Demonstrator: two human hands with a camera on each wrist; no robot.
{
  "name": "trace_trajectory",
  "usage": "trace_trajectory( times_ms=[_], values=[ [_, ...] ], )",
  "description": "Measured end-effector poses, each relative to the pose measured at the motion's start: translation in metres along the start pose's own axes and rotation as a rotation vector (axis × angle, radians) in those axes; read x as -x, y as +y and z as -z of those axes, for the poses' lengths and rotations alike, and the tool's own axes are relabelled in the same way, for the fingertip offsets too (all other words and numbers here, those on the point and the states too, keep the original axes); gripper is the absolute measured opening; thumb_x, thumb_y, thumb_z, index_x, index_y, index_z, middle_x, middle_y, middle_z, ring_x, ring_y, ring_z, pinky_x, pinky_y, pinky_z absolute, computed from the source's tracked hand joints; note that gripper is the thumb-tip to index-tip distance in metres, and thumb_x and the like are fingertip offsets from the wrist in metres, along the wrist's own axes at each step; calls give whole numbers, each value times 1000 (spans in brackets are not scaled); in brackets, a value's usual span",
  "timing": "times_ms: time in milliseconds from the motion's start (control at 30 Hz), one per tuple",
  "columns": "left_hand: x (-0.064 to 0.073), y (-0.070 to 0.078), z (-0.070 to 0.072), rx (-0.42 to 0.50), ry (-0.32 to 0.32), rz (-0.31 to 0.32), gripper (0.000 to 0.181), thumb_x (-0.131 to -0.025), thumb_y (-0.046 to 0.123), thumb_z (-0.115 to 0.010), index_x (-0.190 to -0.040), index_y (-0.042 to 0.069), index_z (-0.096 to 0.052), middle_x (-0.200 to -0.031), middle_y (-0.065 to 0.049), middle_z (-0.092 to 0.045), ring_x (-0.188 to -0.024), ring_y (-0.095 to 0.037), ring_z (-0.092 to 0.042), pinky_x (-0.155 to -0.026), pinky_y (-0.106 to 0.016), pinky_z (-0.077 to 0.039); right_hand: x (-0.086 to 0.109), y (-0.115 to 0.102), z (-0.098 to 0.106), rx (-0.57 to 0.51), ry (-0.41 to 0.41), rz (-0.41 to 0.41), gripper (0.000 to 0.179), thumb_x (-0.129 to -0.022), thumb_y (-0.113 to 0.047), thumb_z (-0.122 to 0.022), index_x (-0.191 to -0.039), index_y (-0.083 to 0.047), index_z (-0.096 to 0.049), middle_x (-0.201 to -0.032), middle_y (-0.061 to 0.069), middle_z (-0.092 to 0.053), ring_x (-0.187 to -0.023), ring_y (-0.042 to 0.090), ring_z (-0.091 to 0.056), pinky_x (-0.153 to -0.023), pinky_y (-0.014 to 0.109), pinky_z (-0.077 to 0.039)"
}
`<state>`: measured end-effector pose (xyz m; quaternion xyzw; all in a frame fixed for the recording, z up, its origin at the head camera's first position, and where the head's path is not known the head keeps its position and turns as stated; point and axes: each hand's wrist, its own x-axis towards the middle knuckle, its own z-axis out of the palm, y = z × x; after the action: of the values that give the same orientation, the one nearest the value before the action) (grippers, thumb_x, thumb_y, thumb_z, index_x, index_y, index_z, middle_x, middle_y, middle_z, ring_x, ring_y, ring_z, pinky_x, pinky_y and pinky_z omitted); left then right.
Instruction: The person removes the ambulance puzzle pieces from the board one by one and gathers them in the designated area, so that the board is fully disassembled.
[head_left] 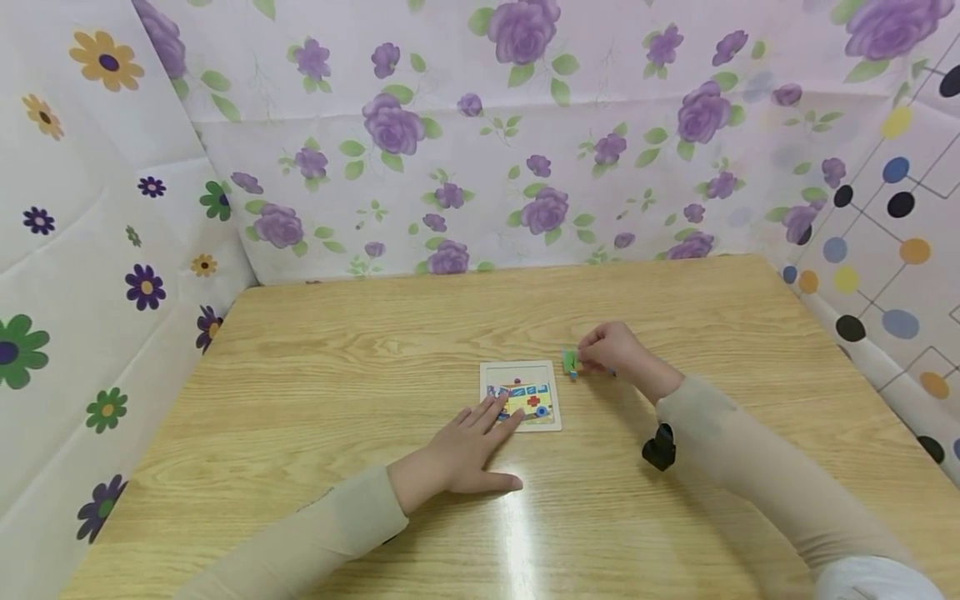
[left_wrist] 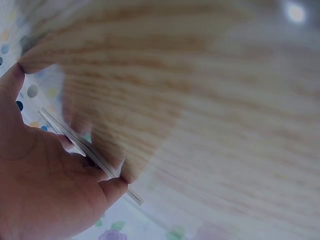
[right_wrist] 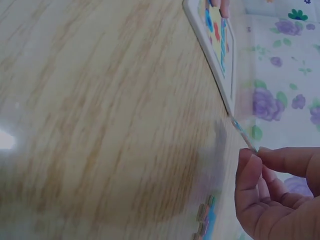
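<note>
A small square puzzle board [head_left: 557,398] with a white frame lies on the table. Its lower part shows a yellow ambulance picture [head_left: 534,402] with a red cross; the upper part of the recess is pale and bare. My left hand [head_left: 468,454] rests with spread, straight fingers on the board's left side, covering some of the picture. Just off the board's right edge, my right hand [head_left: 617,350] pinches a green puzzle piece [head_left: 569,362] between thumb and forefinger. Seen edge-on in the right wrist view, that thin piece [right_wrist: 244,134] slants towards the board's corner.
Other puzzle pieces [right_wrist: 209,216] lie on the table by the right hand, mostly hidden under it in the head view. The wooden table [head_left: 337,350] meets a flowered cloth wall [head_left: 465,150] behind, with patterned cloth at both sides.
</note>
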<state>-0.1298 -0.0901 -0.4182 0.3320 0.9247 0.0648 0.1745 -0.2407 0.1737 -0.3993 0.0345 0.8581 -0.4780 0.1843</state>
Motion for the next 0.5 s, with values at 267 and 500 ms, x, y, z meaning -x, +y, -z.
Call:
trace_trajectory(
  times_ms=[267,500],
  values=[
    [-2,-2,-4,-10,-3,5,87,-88,66,-48,-154,21,-13,-161,-9,0,-148,-26,-4,-117,-47,-17,-6,5,-5,35,16,-20,14,-91,-4,-60,-100,7,-61,-77,5,-64,-62,9,-59,-58,23,-52],
    [-1,-1,-3,-7,4,8,88,-87,66,-48,-154,21,-14,-161,-8,0,-148,-25,-4,-117,-47,-17,-7,4,-8,80,47,-42,12,-89,-2,-60,-98,6,-61,-72,5,-63,-61,9,-58,-55,21,-51]
  ],
)
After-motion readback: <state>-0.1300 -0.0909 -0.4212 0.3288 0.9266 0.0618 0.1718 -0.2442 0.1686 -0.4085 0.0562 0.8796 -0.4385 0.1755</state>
